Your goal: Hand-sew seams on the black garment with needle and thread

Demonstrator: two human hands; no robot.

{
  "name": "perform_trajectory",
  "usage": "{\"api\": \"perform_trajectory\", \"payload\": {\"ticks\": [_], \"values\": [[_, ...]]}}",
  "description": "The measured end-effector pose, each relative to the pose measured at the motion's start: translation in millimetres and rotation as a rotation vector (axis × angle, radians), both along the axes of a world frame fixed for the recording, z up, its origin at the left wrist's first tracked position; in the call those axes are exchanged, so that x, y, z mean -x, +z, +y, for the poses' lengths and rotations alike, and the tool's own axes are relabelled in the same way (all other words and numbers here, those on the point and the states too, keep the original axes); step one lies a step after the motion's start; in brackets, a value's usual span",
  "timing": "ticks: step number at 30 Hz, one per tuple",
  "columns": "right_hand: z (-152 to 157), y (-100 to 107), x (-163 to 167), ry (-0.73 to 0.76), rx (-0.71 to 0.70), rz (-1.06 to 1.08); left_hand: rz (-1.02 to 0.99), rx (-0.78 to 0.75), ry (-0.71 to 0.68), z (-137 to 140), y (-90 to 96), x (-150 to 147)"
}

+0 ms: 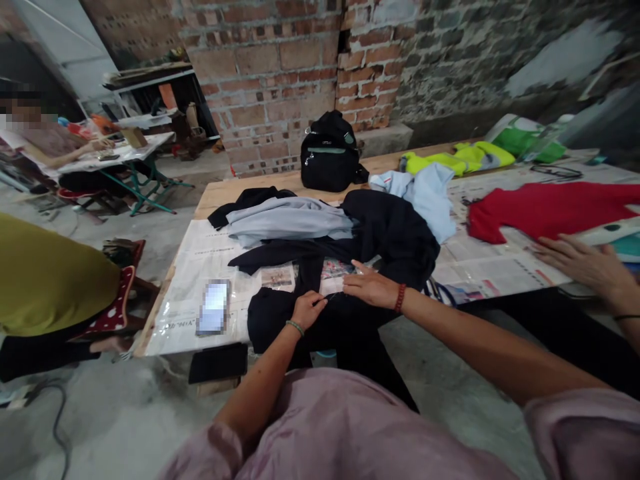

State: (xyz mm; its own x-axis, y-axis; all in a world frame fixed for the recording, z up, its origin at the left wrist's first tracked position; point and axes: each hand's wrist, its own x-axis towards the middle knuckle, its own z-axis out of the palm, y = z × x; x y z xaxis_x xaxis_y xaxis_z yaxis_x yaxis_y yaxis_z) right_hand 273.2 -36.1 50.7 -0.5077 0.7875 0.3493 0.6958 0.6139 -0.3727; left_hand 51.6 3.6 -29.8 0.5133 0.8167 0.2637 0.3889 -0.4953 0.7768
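A black garment [273, 323] lies bunched at the table's front edge and hangs toward my lap. My left hand [307, 312], with a green beaded bracelet on the wrist, pinches its dark cloth between thumb and fingers. Just to the right, my right hand [371, 287] is held over the same garment, wearing a red beaded bracelet. Its fingertips point left and are drawn together; anything small between them is too fine to make out. Behind both hands are a grey garment [290, 220] and a heaped dark navy garment [395, 230].
On the newspaper-covered table [175, 293] lie a lit phone [213, 307], a light blue garment [425, 197], a red garment [555, 207] and a yellow vest [455, 159]. A black backpack [330, 157] stands behind. A co-worker's hand [585, 267] is at right; other people sit left.
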Motion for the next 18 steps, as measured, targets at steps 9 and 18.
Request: {"api": "perform_trajectory", "payload": {"ticks": [9, 18], "values": [[18, 14, -51, -0.066, -0.063, -0.186, -0.011, 0.014, 0.008, 1, -2.5, 0], [30, 14, -93, -0.212, -0.199, -0.028, -0.003, -0.007, -0.005, 1, -1.3, 0]]}}
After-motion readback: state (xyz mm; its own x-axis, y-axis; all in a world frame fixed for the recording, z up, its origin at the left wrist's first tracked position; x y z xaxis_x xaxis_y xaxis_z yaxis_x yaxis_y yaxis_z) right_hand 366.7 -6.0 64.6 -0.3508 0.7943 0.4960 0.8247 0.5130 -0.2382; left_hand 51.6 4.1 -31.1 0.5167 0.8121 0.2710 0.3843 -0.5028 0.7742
